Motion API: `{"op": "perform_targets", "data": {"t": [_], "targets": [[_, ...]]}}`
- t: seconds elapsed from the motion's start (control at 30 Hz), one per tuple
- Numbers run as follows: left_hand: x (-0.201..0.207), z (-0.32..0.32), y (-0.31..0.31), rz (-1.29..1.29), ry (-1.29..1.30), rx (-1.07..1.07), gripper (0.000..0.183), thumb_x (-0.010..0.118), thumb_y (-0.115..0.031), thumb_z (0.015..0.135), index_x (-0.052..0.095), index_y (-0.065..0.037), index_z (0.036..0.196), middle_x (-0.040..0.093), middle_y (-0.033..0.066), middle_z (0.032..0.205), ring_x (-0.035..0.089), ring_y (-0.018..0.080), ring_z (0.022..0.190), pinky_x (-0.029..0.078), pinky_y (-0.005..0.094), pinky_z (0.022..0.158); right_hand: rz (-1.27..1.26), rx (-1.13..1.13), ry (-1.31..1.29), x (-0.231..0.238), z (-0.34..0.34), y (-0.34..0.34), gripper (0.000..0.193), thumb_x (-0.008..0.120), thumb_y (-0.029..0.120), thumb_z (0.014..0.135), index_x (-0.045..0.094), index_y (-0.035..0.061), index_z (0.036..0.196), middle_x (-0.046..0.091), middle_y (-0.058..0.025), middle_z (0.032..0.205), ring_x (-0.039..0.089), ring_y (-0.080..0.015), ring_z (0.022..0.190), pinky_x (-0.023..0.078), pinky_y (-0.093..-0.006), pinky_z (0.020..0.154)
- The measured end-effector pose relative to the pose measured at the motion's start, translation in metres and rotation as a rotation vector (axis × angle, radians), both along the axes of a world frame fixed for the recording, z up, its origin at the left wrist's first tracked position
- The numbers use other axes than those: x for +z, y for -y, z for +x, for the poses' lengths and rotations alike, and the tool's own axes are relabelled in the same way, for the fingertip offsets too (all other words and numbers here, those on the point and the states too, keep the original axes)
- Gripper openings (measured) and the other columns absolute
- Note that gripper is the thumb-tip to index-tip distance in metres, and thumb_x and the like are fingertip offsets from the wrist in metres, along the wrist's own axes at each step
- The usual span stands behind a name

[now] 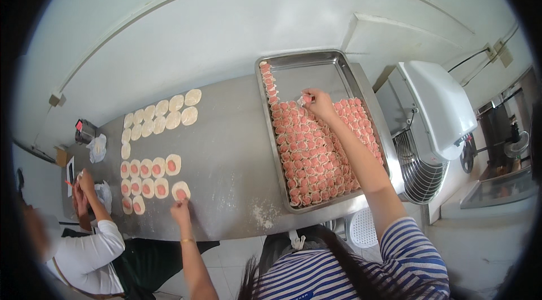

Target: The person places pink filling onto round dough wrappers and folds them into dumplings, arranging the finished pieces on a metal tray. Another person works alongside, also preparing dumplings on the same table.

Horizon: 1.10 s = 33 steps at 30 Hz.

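My left hand (182, 214) reaches over the steel table, its fingers pinching the near edge of a round dough wrapper (180, 191) with pink filling in its middle. My right hand (320, 104) is over the metal tray (275, 159) and pinches an open-topped dumpling (306, 99) at the far end of the packed rows. Several rows of small pink-topped dumplings (305, 153) fill the near part of the tray. One short column of them runs up its far left side. Filled wrappers (145, 168) lie in rows left of my left hand, and plain dough rounds (161, 108) lie farther back.
A co-worker in a white top (93, 255) works at the table's left end, both hands together near plastic bags (103, 194). A large white mixer (435, 108) with a wire guard stands right of the tray. Flour (264, 214) dusts the table's near edge. A white stool (363, 228) is below.
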<state>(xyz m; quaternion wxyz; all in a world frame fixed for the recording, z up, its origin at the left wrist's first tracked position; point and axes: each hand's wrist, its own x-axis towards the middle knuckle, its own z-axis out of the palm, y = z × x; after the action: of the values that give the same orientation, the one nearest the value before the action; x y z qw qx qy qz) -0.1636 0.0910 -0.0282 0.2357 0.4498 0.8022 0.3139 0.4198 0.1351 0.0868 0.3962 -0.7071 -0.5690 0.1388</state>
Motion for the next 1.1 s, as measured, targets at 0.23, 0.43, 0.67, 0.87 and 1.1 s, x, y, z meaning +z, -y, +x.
{"op": "perform_targets", "data": {"t": [0.23, 0.43, 0.67, 0.87, 1.1], "targets": [[0.036, 0.039, 0.060, -0.218, 0.339, -0.148, 0.016, 0.068, -0.015, 0.080, 0.061, -0.001, 0.074, 0.052, -0.0025, 0.061, 0.045, 0.0055, 0.049, 0.036, 0.0210, 0.046, -0.187, 0.076, 0.051, -0.056, 0.038, -0.064, 0.027, 0.066, 0.010, 0.067, 0.067, 0.0050, 0.093, 0.065, -0.0160, 0.090, 0.063, -0.0317, 0.085, 0.050, -0.0384, 0.075], [0.033, 0.054, 0.065, -0.222, 0.327, -0.102, 0.015, 0.068, -0.014, 0.081, 0.060, -0.003, 0.074, 0.049, -0.0049, 0.060, 0.042, 0.0036, 0.049, 0.031, 0.0202, 0.044, -0.217, 0.305, 0.145, -0.074, 0.046, -0.074, 0.026, 0.065, 0.010, 0.067, 0.069, 0.0054, 0.092, 0.067, -0.0163, 0.081, 0.065, -0.0312, 0.078, 0.051, -0.0378, 0.072], [0.033, 0.063, 0.062, -0.163, 0.329, -0.072, 0.012, 0.067, -0.013, 0.081, 0.060, -0.005, 0.075, 0.049, -0.0047, 0.061, 0.043, 0.0034, 0.050, 0.031, 0.0191, 0.045, -0.302, 0.471, 0.171, -0.064, 0.054, -0.076, 0.024, 0.068, 0.018, 0.068, 0.071, 0.0058, 0.089, 0.068, -0.0140, 0.085, 0.066, -0.0287, 0.078, 0.051, -0.0351, 0.073], [0.015, 0.070, 0.079, 0.103, 0.651, 0.179, 0.007, 0.062, -0.011, 0.084, 0.058, -0.006, 0.084, 0.056, -0.0012, 0.073, 0.050, 0.0058, 0.061, 0.041, 0.0183, 0.055, -0.296, 0.523, 0.131, -0.068, 0.055, -0.080, 0.023, 0.068, 0.018, 0.069, 0.072, 0.0065, 0.088, 0.069, -0.0129, 0.085, 0.066, -0.0281, 0.078, 0.052, -0.0342, 0.073], [0.028, 0.085, 0.090, 0.168, 0.817, 0.360, 0.016, 0.059, -0.017, 0.088, 0.054, -0.005, 0.098, 0.059, 0.0032, 0.095, 0.056, 0.0108, 0.086, 0.045, 0.0243, 0.079, -0.360, 0.543, 0.122, -0.059, 0.048, -0.080, 0.023, 0.069, 0.015, 0.072, 0.071, 0.0061, 0.093, 0.068, -0.0135, 0.090, 0.065, -0.0261, 0.079, 0.051, -0.0337, 0.072]]}}
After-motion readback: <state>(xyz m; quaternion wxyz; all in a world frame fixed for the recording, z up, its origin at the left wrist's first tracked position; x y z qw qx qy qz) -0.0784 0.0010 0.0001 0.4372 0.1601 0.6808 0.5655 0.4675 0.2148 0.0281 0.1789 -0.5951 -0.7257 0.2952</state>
